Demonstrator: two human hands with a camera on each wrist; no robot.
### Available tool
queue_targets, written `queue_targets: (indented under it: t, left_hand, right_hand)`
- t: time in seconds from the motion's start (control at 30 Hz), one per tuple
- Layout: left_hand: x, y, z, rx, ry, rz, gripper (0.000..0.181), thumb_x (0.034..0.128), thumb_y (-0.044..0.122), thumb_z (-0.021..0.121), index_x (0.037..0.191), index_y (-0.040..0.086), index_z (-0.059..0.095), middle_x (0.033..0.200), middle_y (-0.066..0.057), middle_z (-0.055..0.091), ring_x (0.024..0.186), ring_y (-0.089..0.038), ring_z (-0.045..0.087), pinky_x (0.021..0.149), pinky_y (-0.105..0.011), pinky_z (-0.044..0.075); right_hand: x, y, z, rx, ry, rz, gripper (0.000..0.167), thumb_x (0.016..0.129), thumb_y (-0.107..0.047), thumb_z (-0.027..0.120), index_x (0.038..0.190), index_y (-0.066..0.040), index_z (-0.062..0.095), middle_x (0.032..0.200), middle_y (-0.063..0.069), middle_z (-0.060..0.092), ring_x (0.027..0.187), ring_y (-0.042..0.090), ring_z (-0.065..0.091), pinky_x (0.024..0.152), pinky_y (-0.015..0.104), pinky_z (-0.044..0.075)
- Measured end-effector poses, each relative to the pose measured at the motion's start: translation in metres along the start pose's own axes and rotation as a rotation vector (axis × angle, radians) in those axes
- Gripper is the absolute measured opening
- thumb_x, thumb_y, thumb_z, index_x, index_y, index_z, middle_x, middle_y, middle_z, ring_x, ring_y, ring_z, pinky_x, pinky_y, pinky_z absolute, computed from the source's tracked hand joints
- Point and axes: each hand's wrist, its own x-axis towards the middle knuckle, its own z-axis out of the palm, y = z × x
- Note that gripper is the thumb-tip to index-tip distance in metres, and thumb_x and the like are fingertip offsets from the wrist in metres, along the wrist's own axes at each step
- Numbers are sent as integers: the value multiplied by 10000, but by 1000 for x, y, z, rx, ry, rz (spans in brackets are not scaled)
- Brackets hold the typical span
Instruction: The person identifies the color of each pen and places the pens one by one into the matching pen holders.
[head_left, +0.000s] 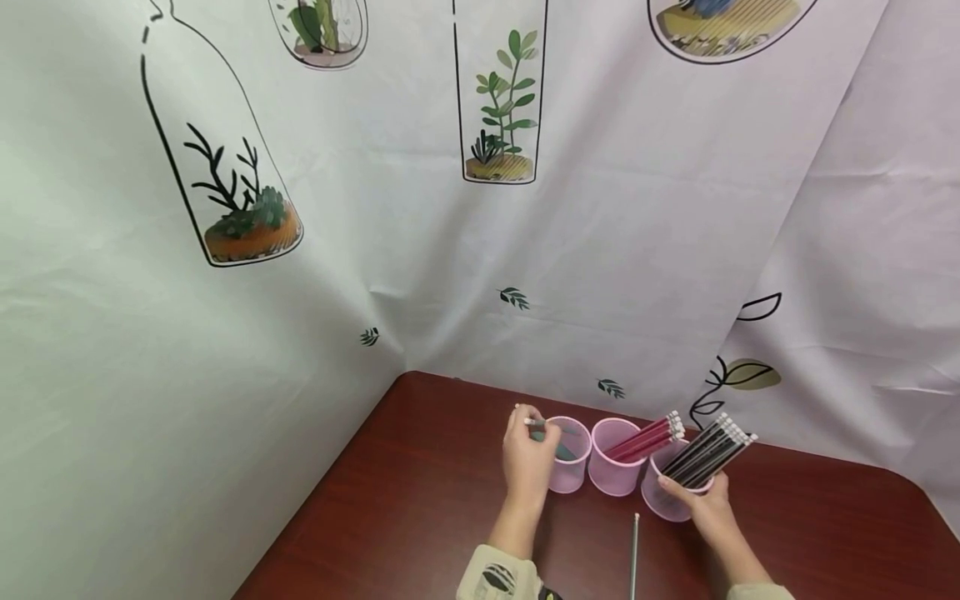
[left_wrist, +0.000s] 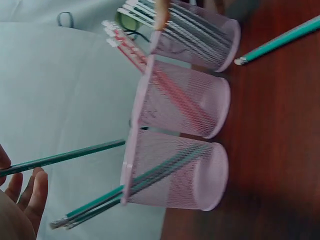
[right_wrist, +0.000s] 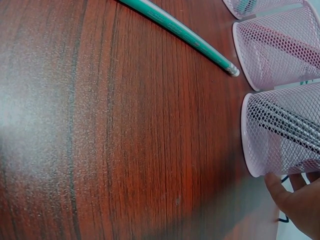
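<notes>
In the head view my left hand [head_left: 527, 458] pinches a green pencil [left_wrist: 65, 157] over the left pink mesh pencil cup [head_left: 567, 477]. Other green pencils [left_wrist: 95, 205] lean inside that cup, as the left wrist view shows. The middle mesh cup [head_left: 617, 477] holds red pencils [head_left: 647, 439] with white ends. My right hand [head_left: 711, 510] grips the right mesh cup [head_left: 664, 502], its thumb on the near side. Black pencils [head_left: 707, 454] slant to the right in this cup. Some right fingers are hidden behind it.
A single green pencil [head_left: 634, 550] lies on the dark red-brown table [head_left: 420, 500], in front of the cups. Behind the table hangs a pale cloth [head_left: 637, 250] printed with plants in jars. The table's left edge runs along the cloth.
</notes>
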Motion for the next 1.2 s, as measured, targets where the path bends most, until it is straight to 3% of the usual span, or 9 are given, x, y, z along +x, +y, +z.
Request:
queue_targets:
  t: [0.1, 0.2, 0.4, 0.47, 0.63, 0.8, 0.9, 1.07, 1.2]
  left_hand:
    - [-7, -7, 4, 14, -12, 23, 163, 693, 53, 656, 791, 133, 552, 804, 56, 558, 678, -105, 583, 562, -243, 475]
    - [-14, -13, 7, 23, -17, 26, 156, 708, 62, 684, 813, 124, 586, 797, 47, 575, 667, -115, 576, 573, -239, 477]
    - [-30, -24, 11, -113, -42, -34, 107, 747, 59, 725, 808, 81, 639, 760, 15, 643, 634, -102, 607, 576, -238, 517]
    - [-34, -28, 11, -153, -39, -68, 95, 756, 59, 731, 810, 60, 653, 743, -3, 658, 627, -102, 613, 568, -238, 518]
    - [-39, -41, 14, -149, 23, -130, 84, 757, 80, 743, 790, 44, 675, 684, -6, 658, 583, -75, 593, 524, -213, 497]
    - [-34, -48, 14, -161, 50, -178, 101, 749, 91, 750, 761, 25, 674, 680, -26, 665, 578, -79, 605, 539, -212, 508]
    - [-30, -51, 15, -171, 46, -203, 118, 745, 104, 756, 759, 19, 675, 678, -34, 665, 584, -91, 614, 550, -217, 513]
    - [-24, -59, 14, -84, 30, -224, 149, 758, 170, 755, 701, 66, 664, 629, 15, 642, 566, -66, 589, 535, -219, 492]
    - [-21, -66, 12, 48, 26, -224, 211, 781, 251, 735, 651, 109, 650, 584, 60, 610, 532, -53, 541, 509, -243, 451]
  right_hand:
    - [2, 0, 1, 12, 3, -22, 600, 761, -9, 718, 1263, 65, 397, 1061, 80, 520, 863, -67, 479, 782, 79, 352]
    - [1, -1, 0, -29, -8, 31, 678, 780, -56, 716, 1305, 79, 309, 1170, 170, 446, 941, 15, 449, 813, 93, 315]
    - [-1, -5, 0, -68, -34, 111, 810, 799, -129, 712, 1343, 85, 151, 1299, 260, 272, 1082, 253, 357, 877, 207, 286]
    - [-1, -6, 0, -65, -29, 114, 805, 798, -132, 715, 1341, 76, 158, 1298, 248, 279, 1072, 242, 362, 862, 178, 285]
    - [-2, -5, 0, -47, -14, 84, 786, 787, -126, 723, 1323, 77, 185, 1278, 241, 294, 1029, 188, 374, 816, 125, 271]
    - [-1, 0, 0, -29, 23, 17, 731, 763, -107, 738, 1268, 97, 250, 1186, 220, 353, 954, 102, 413, 797, 149, 297]
    - [-1, 0, -1, -39, 13, 40, 753, 768, -116, 733, 1286, 89, 227, 1210, 211, 338, 977, 125, 400, 809, 156, 288]
    - [-1, -3, 0, -53, -25, 114, 826, 795, -128, 716, 1342, 91, 138, 1296, 264, 265, 1097, 274, 348, 856, 188, 268]
    - [-2, -5, 0, -64, -35, 127, 827, 799, -130, 714, 1352, 83, 137, 1304, 251, 264, 1078, 213, 367, 851, 168, 276]
